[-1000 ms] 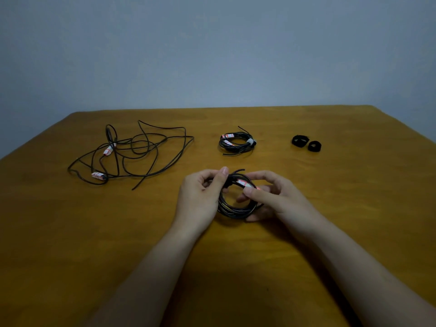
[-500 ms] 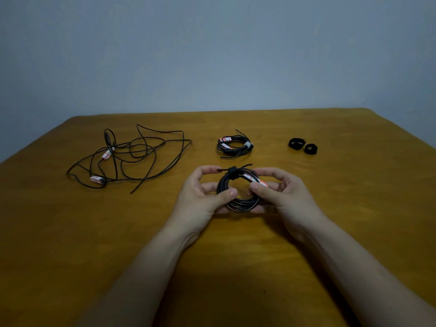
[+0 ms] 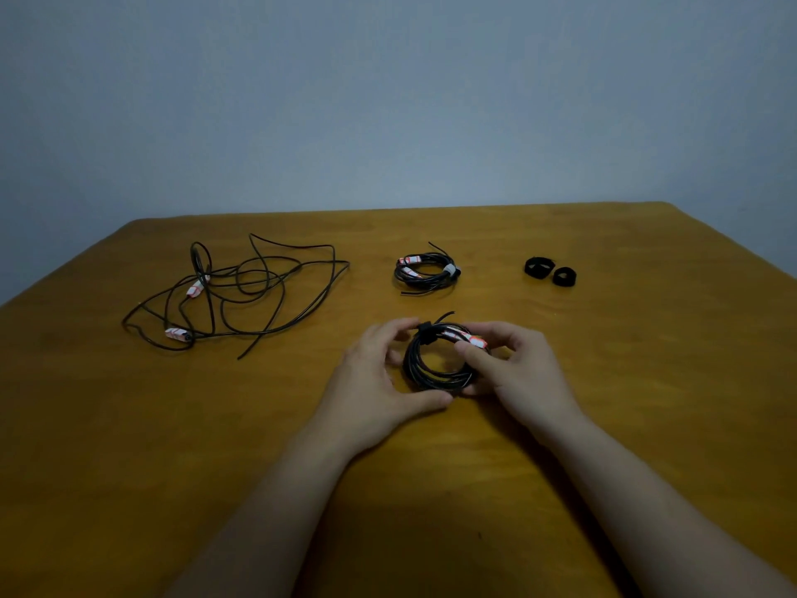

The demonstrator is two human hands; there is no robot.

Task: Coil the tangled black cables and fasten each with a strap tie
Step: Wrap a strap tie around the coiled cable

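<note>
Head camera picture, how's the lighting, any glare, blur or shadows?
Head view: dim, flat light, no glare; soft dark shadow on the table between the forearms; the coil is fairly sharp, its strands merging in the gloom.

I log: near coil point(image 3: 431, 375) and strap point(image 3: 425, 329) black, tags point(image 3: 472, 338) red-white; far coil point(image 3: 425, 278), 12 o'clock, black, tie point(image 3: 450, 270) grey; tangle point(image 3: 241, 291), 10 o'clock, black; table point(image 3: 647, 381) amber.

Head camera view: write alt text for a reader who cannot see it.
The left hand and right hand hold a coiled black cable, strapped at its top, over a wooden table. Behind lie a tied coil, a tangle of loose cables at left and two spare strap ties at right.
</note>
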